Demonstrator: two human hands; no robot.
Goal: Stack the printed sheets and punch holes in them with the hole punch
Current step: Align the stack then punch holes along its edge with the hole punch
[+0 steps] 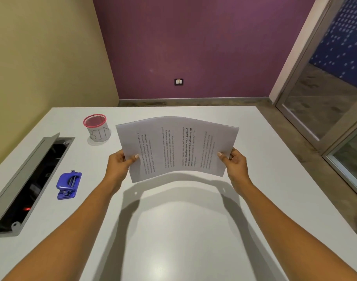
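White table (193, 230), blue hole punch (68, 185), red-rimmed bin (97, 128), cable hatch (29, 183)

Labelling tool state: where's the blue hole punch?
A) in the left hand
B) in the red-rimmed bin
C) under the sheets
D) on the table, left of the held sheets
D: the hole punch lies on the table, apart from the sheets, which the left hand and right hand hold up by their side edges.

The printed sheets (177, 147) held between the left grip (119, 162) and right grip (234, 161) are white with rows of black text, one row bolder. Left of the left grip, the hole punch (69, 185) is bright blue. Beyond it, the cup (96, 128) has a red mesh rim over a pale grey wrap, seemingly lettered BIN in dark strokes. The tabletop (173, 230) is white and the wall (193, 47) beyond both grips is purple.
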